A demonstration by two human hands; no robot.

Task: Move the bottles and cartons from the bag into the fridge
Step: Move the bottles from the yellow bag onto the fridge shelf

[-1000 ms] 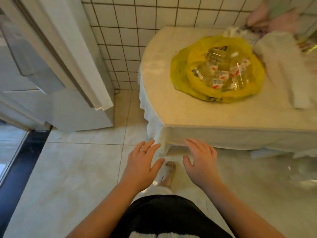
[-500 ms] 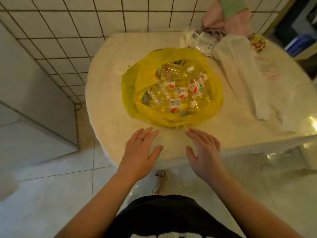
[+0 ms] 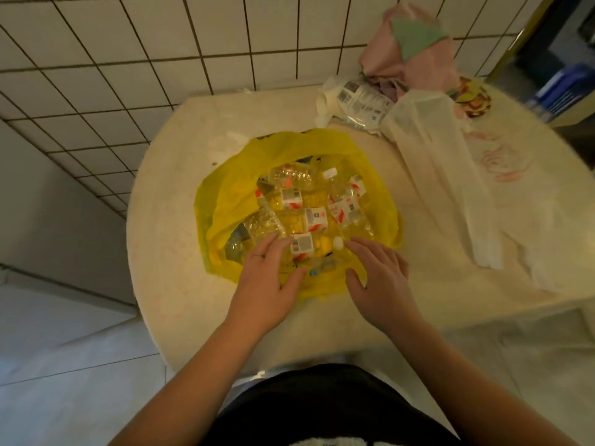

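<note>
Right, from my end both hands are over the yellow bag (image 3: 222, 201), which sits open on the pale, speckled counter (image 3: 167, 226), towards its rounded left end. Inside it clear plastic bottles (image 3: 291, 177) lie on their sides, mixed with small white cartons (image 3: 317, 218) marked in red.

My left grip (image 3: 267, 278) is spread, fingers straight, lying over the near-left part of the bag's contents. Its fingertips are at a bottle and just beside one carton, and it holds nothing. My right grip (image 3: 383, 278) is spread too, thumb out, over the bag's near rim, with its fingertips just beside a white bottle cap (image 3: 338, 243). Whether it touches the plastic I cannot tell.

To the right of the yellow bag a white plastic bag (image 3: 444, 175) lies flat across the counter. Behind it, by the wall, sit a crumpled clear packet (image 3: 360, 101) with printed labels and a heap of pink cloth (image 3: 415, 66) with a green patch.

The counter butts against a wall of white square tiles (image 3: 128, 59) with dark grout. Pale glossy floor tiles (image 3: 64, 381) show at lower left, and a plain light panel (image 3: 48, 220) stands left of the counter.
</note>
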